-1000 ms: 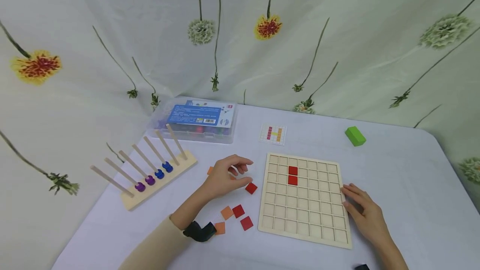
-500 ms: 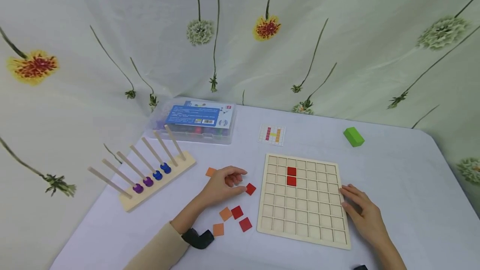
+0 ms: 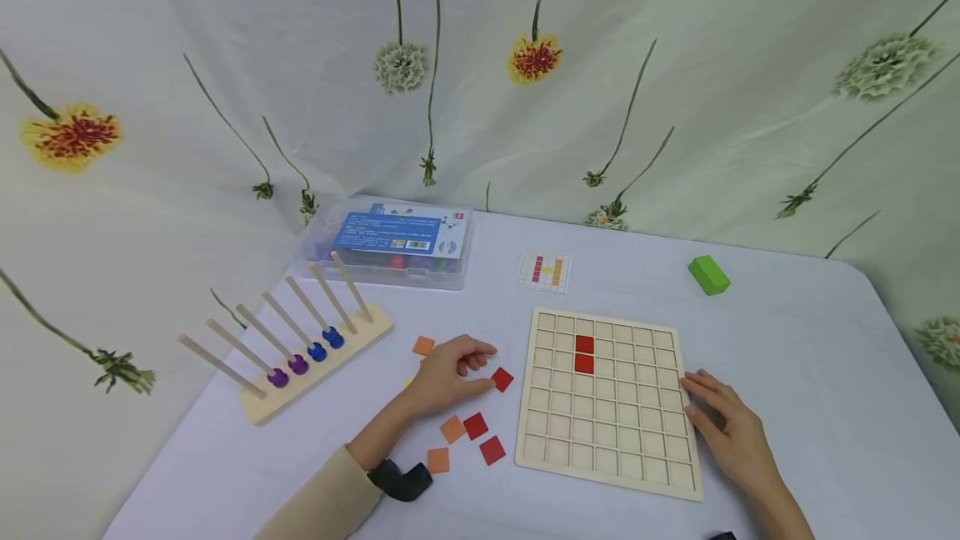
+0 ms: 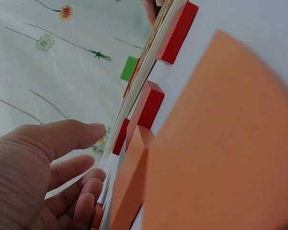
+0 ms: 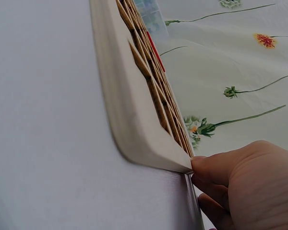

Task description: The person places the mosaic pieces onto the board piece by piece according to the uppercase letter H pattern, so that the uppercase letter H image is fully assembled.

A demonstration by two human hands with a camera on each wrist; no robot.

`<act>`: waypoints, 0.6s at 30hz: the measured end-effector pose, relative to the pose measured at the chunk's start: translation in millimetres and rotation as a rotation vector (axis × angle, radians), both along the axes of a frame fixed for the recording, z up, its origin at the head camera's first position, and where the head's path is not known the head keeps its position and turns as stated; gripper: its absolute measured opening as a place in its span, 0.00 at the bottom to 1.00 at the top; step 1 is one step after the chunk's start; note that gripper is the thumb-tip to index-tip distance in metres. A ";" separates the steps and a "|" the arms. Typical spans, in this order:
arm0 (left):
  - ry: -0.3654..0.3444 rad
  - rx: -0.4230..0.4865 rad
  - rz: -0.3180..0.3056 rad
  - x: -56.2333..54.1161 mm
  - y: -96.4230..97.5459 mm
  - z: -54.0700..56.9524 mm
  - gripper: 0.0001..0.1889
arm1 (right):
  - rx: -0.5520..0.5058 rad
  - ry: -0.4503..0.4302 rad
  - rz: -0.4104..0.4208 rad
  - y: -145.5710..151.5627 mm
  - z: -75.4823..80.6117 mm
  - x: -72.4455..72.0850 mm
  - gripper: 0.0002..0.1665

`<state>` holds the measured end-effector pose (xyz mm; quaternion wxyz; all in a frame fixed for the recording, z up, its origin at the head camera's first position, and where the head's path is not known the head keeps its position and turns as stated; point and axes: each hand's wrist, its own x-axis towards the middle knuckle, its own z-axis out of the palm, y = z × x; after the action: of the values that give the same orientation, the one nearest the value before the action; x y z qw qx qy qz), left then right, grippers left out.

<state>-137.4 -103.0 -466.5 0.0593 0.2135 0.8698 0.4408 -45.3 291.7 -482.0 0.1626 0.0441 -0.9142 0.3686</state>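
My left hand (image 3: 446, 377) hovers left of the grid board with thumb and fingers apart and nothing between them. Just off its thumb tip lies a red square tile (image 3: 502, 379); the left wrist view shows a gap between the thumb and that tile (image 4: 121, 136). My right hand (image 3: 727, 423) touches the right edge of the wooden grid board (image 3: 605, 432) with its thumb and fingertips; in the right wrist view the thumb meets the board's edge (image 5: 134, 120). Two red tiles, an upper one (image 3: 584, 345) and a lower one (image 3: 584, 364), sit in one column of the board.
Loose red (image 3: 492, 450) and orange tiles (image 3: 438, 460) lie below the left hand, and another orange tile (image 3: 423, 345) is beside it. A peg stand (image 3: 322, 365) with beads, a plastic box (image 3: 442, 277), a pattern card (image 3: 543, 271) and a green block (image 3: 708, 274) stand around.
My left hand has come down and slightly toward me, its thumb nearer the red tile; thumb and fingers have drawn a little closer. The right hand stays at the board's edge.
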 end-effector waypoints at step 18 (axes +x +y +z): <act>0.184 -0.259 -0.006 5.6 9.4 -3.2 0.19 | 0.010 -0.010 -0.010 -0.6 1.5 0.4 0.19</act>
<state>-131.7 -93.7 -469.8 0.0080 0.2462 0.9205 0.3033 -44.8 291.0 -480.5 0.1597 0.0387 -0.9170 0.3634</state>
